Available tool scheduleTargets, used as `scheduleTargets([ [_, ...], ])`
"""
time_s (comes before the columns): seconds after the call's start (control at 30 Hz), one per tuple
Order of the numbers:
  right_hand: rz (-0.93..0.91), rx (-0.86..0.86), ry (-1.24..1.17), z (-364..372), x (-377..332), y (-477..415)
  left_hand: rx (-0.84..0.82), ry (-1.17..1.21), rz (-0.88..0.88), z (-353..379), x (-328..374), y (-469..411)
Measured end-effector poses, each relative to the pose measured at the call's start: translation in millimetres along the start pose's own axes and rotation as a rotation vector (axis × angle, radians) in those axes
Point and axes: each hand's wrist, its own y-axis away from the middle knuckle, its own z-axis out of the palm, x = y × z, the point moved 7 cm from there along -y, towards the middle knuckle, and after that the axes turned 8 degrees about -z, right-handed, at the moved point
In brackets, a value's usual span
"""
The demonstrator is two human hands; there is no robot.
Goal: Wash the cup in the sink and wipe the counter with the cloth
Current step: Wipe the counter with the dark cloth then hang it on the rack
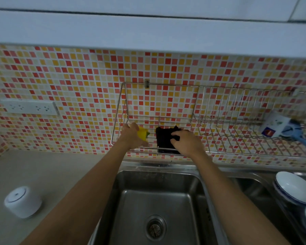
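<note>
Both my hands reach up to the wire rack point(219, 121) on the tiled wall above the steel sink point(157, 200). My left hand point(131, 135) grips a yellow sponge point(142, 133) with a green side at the rack's left end. My right hand point(185, 143) pinches a dark cloth point(163, 138) that hangs over the rack's front rail. A white cup point(274, 127) with a blue handle lies on its side on the rack at the far right. The sink basin holds nothing but its drain point(155, 228).
The beige counter point(48, 174) left of the sink carries a small white round container point(22, 202). White bowls point(293, 187) are stacked in the right basin. A white socket strip point(29, 107) is on the wall at left. A cabinet overhangs above.
</note>
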Motion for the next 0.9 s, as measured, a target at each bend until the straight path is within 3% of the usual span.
scheduleTargets([
  [0.3,0.007,0.016,0.058,-0.7,1.4,0.2,0.109,0.121,0.156,-4.5,5.4,-0.9],
  [0.47,-0.024,0.074,0.074,-3.9,-0.8,2.8,0.087,0.005,0.152,-0.2,8.8,1.9],
  [0.6,-0.114,0.125,0.139,-7.4,-9.6,8.6,0.277,-0.128,0.231,0.2,9.7,24.1],
  [0.73,-0.153,0.121,0.196,-7.1,-14.2,12.9,0.349,-0.262,0.314,11.0,2.1,48.6],
  [0.9,-0.044,0.339,0.364,-3.2,-17.6,46.1,0.333,-0.364,0.33,20.5,-14.1,73.2],
])
